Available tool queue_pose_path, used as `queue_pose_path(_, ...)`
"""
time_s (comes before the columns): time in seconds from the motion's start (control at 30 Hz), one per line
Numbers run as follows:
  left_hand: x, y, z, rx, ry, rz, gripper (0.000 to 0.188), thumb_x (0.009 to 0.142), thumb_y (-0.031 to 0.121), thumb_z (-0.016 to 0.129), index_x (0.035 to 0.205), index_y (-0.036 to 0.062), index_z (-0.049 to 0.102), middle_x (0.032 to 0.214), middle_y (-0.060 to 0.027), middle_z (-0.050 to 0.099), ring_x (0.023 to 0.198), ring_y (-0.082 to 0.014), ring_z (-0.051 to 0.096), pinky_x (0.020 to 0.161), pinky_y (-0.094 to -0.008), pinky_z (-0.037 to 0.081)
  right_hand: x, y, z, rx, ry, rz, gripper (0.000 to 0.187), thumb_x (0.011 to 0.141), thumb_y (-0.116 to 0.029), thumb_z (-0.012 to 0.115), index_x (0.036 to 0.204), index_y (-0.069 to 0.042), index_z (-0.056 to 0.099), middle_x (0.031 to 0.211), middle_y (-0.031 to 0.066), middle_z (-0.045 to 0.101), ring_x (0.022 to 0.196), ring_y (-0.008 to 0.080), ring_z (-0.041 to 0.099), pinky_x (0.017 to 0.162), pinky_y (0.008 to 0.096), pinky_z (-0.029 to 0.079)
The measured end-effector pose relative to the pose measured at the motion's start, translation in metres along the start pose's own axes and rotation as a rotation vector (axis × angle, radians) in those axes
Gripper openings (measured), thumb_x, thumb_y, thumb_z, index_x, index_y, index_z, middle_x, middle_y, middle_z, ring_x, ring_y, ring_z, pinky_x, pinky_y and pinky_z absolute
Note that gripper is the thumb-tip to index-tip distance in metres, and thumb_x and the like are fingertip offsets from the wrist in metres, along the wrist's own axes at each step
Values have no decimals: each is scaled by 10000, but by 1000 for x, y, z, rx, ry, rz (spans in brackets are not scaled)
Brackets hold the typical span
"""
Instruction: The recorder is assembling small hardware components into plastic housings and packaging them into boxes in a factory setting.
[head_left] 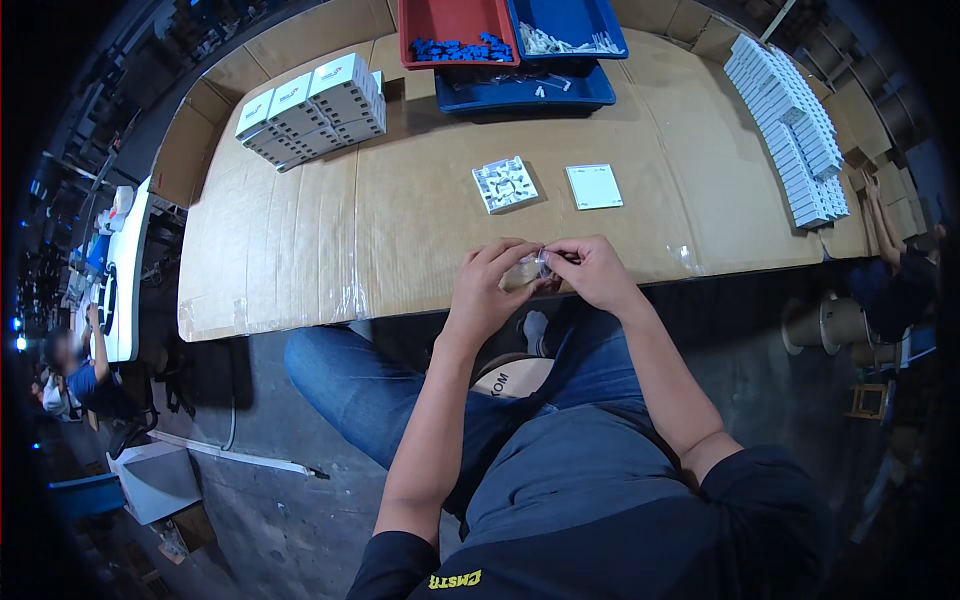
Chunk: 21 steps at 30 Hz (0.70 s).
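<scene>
At the near edge of the cardboard-covered table, my left hand (485, 285) and my right hand (597, 273) meet around a small clear plastic bag (522, 271). Both hands have their fingers closed on it, the right one pinching its edge. My fingers hide part of the bag, and its contents are too small to make out. Just beyond my hands lies a square white plastic housing (504, 185) with molded parts inside. To its right, a flat white square cover (595, 187) rests apart from it.
Stacked white boxes (312, 112) stand at the far left. A red bin (408, 52) of blue parts and a blue bin (622, 50) of white parts sit above a lower blue tray (470, 104). Rows of white pieces (790, 130) line the right. People work on both sides.
</scene>
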<state>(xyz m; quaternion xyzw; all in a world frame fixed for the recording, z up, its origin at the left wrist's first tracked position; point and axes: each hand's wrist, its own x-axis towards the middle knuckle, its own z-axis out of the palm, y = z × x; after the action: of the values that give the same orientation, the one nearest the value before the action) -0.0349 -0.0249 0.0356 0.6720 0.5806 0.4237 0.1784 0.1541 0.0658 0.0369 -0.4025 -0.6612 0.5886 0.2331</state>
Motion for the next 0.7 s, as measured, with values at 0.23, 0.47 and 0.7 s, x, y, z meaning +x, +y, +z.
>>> queue_pose_path(0.23, 4, -6, 7, -595, 6, -267, 374, 951, 207, 753, 1262, 11, 683, 1116, -100, 732, 1023, -192, 695, 936, -358, 539, -3, -25, -18, -87, 15, -85, 258, 1044, -175, 632, 1127, 46, 736, 958, 83, 754, 839, 135, 698, 768, 285, 555)
queue_pose_path(0.47, -2, -8, 3, -1248, -224, -646, 448, 1066, 363, 600, 1253, -39, 663, 1081, -125, 741, 941, -174, 707, 944, -327, 547, 2, -44, -21, -133, -170, -329, 389, 1099, -312, 547, 1198, 34, 694, 1130, 90, 684, 1021, 165, 659, 940, 316, 509)
queue_pose_path(0.7, -5, -8, 2, -1432, -360, -706, 510, 1081, 465, 513, 1327, 26, 594, 1062, -109, 730, 968, -242, 719, 949, -410, 545, 19, -48, -21, -49, -425, -96, 475, 1108, -394, 510, 1225, 32, 684, 1000, 61, 706, 957, 138, 653, 924, 314, 512)
